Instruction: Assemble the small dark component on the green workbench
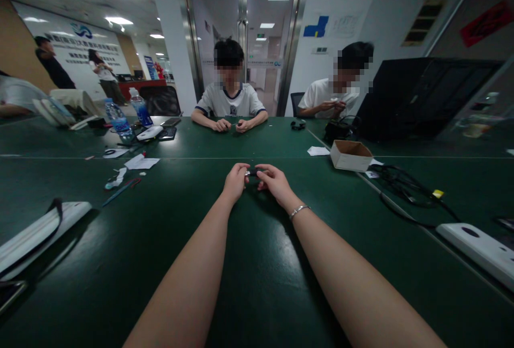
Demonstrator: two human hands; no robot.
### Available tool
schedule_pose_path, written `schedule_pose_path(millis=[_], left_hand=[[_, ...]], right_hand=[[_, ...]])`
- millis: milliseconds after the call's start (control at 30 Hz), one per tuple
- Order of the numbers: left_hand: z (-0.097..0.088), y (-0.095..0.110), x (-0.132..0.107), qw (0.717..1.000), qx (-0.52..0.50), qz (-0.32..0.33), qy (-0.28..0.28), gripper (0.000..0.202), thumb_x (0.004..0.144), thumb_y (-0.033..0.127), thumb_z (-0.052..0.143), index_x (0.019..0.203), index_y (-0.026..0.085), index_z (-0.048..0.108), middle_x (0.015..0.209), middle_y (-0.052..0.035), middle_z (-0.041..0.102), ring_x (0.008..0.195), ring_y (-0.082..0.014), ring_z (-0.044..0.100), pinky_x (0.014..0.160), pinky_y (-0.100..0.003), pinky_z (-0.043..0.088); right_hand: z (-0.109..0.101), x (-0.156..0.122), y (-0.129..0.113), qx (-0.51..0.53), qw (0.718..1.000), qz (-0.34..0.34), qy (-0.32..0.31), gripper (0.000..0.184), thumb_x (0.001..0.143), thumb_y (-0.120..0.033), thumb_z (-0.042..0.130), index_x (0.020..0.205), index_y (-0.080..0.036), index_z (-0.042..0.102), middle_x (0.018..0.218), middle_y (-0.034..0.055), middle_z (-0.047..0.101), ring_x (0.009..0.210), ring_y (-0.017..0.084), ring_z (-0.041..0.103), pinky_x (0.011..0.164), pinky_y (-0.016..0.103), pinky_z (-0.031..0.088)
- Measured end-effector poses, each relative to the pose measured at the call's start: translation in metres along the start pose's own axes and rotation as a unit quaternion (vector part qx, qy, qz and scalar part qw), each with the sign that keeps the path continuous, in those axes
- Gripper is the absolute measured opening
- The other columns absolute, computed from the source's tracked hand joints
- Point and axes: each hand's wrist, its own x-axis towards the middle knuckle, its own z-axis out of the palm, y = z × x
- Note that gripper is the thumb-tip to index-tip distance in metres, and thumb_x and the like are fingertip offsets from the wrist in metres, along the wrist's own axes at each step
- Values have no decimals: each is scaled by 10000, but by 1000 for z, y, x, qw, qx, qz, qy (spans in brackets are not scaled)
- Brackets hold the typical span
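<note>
Both forearms stretch forward over the green table (257, 273), angling inward until the hands nearly meet. The left hand (235, 182), fingers curled, pinches the silvery end of a small dark object (252, 173); the right hand (274, 181) pinches its other end between thumb and fingers. The object sits roughly level between them; whether it touches the table cannot be told.
</note>
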Motion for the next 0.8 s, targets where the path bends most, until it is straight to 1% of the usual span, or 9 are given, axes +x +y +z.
schedule_pose_path(millis=[67, 200, 333, 467, 567, 667, 800], left_hand=[[0, 1, -1, 1000, 2, 1, -5, 245, 882, 272, 436, 1048, 177, 588, 622, 26, 483, 512, -115, 446, 443, -195, 341], [0, 2, -2, 1000, -2, 5, -12, 265, 819, 196, 484, 1065, 188, 582, 716, 15, 526, 548, -101, 464, 471, -184, 371], [1, 1, -2, 1000, -9, 8, -26, 249, 869, 247, 421, 1042, 177, 585, 629, 21, 493, 516, -104, 444, 464, -185, 351], [0, 0, -2, 1000, -8, 8, -20, 282, 824, 205, 445, 1066, 184, 588, 652, 15, 510, 546, -111, 468, 472, -187, 365], [-1, 1, -3, 1000, -8, 11, -21, 289, 814, 202, 454, 1068, 185, 590, 660, 13, 513, 552, -112, 472, 471, -187, 369], [-1, 2, -4, 1000, -7, 9, -20, 280, 811, 197, 455, 1052, 186, 596, 651, 16, 507, 557, -112, 478, 474, -181, 374], [-1, 5, -4, 1000, -26, -1, 13, 230, 812, 192, 450, 978, 174, 607, 654, 11, 502, 562, -110, 477, 463, -174, 379]], right_hand=[[0, 0, 0, -3, 1000, -3, -1, 327, 734, -284, 748, 1029, -174, 658, 691, -30, 611, 480, 80, 560, 472, 199, 520], [-1, 0, 1, -1, 1000, -6, -2, 338, 727, -290, 752, 1030, -176, 654, 705, -27, 614, 487, 83, 567, 475, 202, 520], [-1, 0, 0, 1, 1000, -10, -8, 342, 718, -294, 755, 1024, -179, 656, 701, -31, 616, 478, 82, 561, 475, 205, 520], [-1, 0, 1, -5, 1000, -14, -13, 347, 717, -297, 761, 1030, -183, 663, 703, -33, 614, 490, 82, 569, 480, 198, 513], [-1, 0, 1, -8, 1000, -8, -6, 331, 733, -298, 764, 1026, -174, 671, 710, -21, 624, 484, 83, 570, 473, 200, 513], [-1, 0, 0, -3, 1000, 9, -1, 375, 755, -262, 756, 1107, -169, 665, 712, -14, 633, 485, 85, 576, 475, 199, 522], [-1, -1, -4, 13, 1000, 25, -8, 493, 777, -201, 735, 1253, -174, 610, 726, -8, 646, 489, 81, 577, 477, 187, 525]])
